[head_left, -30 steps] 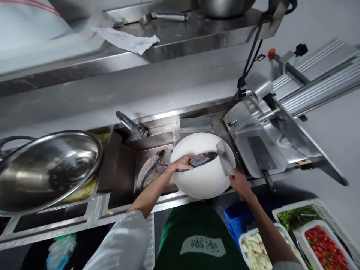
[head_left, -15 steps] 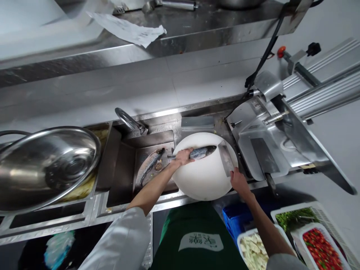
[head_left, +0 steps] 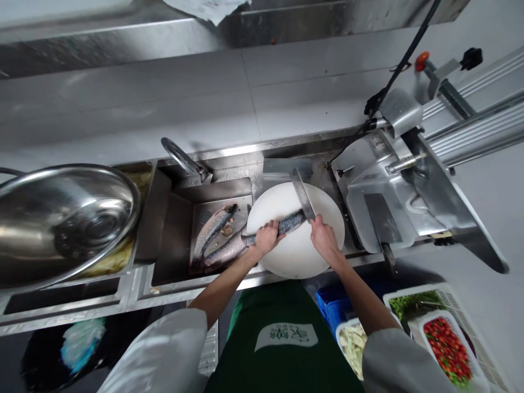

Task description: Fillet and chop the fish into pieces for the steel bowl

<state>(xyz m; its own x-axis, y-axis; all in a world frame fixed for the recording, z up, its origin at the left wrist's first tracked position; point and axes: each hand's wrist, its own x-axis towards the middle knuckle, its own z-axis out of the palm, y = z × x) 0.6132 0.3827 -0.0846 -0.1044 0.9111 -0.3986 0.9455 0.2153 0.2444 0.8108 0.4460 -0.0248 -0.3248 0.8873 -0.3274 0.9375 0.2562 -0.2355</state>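
Fish (head_left: 286, 224) lies across the round white cutting board (head_left: 295, 256), long and slim, with a dark, grey-blue speckled back; its head end points up and right, and its tail end reaches the board's left edge. Left hand (head_left: 266, 238) is clenched over the fish near its tail half, pinning it to the board. Right hand (head_left: 325, 240) has its grip closed around the handle of a cleaver (head_left: 303, 194), whose broad steel blade stands on edge against the fish's head end, tilted away from the person. Just left of the board, two more fish (head_left: 219, 240) of the same silvery-grey look lie in the sink (head_left: 180, 240), side by side. Board and sink sit in the steel bench (head_left: 135, 289). Farther left rests a large steel lid (head_left: 65, 218); to the right stands a meat slicer (head_left: 393, 185). Behind the sink rises a tap (head_left: 180, 158).
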